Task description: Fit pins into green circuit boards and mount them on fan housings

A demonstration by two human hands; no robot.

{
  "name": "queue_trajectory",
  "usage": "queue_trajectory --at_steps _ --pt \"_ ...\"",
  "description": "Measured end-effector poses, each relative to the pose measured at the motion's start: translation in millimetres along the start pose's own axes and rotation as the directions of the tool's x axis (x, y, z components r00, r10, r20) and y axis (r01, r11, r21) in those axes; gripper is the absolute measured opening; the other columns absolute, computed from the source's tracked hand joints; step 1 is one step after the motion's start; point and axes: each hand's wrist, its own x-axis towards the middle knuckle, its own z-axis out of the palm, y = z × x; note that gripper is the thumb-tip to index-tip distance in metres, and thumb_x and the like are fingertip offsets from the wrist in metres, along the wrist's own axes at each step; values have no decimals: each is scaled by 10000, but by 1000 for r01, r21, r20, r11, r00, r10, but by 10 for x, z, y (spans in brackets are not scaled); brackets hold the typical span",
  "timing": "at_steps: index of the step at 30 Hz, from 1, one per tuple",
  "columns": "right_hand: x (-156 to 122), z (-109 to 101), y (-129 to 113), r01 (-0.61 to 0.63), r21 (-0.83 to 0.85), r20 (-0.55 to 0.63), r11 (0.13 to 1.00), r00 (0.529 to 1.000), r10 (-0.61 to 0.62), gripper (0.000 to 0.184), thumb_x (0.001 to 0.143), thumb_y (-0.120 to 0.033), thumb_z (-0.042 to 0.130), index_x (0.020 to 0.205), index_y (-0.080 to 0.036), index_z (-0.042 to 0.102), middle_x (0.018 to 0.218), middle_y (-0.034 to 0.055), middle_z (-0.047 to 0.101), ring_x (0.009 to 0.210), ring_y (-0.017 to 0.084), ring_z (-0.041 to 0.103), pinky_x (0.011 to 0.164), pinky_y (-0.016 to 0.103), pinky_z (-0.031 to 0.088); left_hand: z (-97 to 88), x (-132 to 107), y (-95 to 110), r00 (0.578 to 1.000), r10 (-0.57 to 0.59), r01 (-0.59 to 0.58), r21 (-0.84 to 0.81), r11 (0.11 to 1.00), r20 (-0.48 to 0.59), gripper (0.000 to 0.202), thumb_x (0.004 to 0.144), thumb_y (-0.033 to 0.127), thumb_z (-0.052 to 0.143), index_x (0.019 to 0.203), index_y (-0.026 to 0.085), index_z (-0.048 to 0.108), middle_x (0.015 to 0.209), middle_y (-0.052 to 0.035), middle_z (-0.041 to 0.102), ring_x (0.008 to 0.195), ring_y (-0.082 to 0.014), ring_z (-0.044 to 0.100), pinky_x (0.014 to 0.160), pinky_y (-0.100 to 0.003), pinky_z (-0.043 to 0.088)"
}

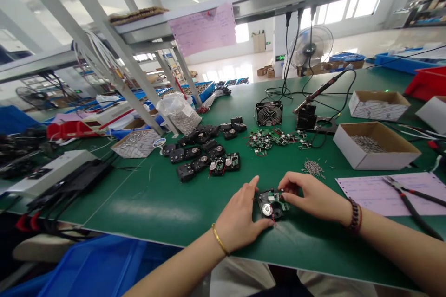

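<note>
A small black plastic module [272,203] with a green circuit board and a round silver part lies on the green mat near the front edge. My left hand [241,216] cups its left side, thumb under it and forefinger raised along its edge. My right hand [309,195] pinches its top right corner with the fingertips. Both hands are closed on the module. A gold bangle sits on my left wrist and a dark bead bracelet on my right.
Several more black modules [204,153] lie behind, then loose green boards [275,139], a small pile of metal pins [312,167], a cardboard box [376,145] of pins, a small fan [269,113], a soldering iron [324,88], pliers [411,202] on pink paper, a blue bin [94,267].
</note>
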Motion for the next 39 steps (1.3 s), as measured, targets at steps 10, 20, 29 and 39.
queue_trajectory --at_steps 10,20,29,39 --pt "-29 166 -23 47 -151 -6 987 999 -48 104 869 -237 586 943 -177 628 899 25 610 811 147 550 740 296 432 142 -9 -20 992 84 -95 -122 988 -91 943 681 226 847 1413 280 254 1241 -10 556 1048 -192 543 986 -384 422" --pt "-41 160 -70 -6 -145 -41 989 999 0 92 868 -239 599 941 -190 627 894 12 608 808 143 545 740 303 437 76 26 -35 984 160 -164 -45 985 -84 746 662 313 870 1254 216 426 1195 -40 579 989 -234 542 885 -394 436" --pt "-54 243 -26 167 -372 -2 913 984 -181 84 906 -174 544 986 -151 555 1057 85 497 993 222 434 902 408 390 24 44 1 965 255 -257 -22 966 -52 623 715 338 839 1228 234 501 1173 -19 594 1028 -219 529 882 -356 392" --pt "75 181 224 54 -187 30 981 998 -50 214 881 -289 626 997 -154 508 1025 64 507 941 185 459 858 360 413 -35 84 -31 944 329 -323 174 930 -11 480 803 469 748 1209 300 557 1256 42 574 1106 -198 498 928 -368 363"
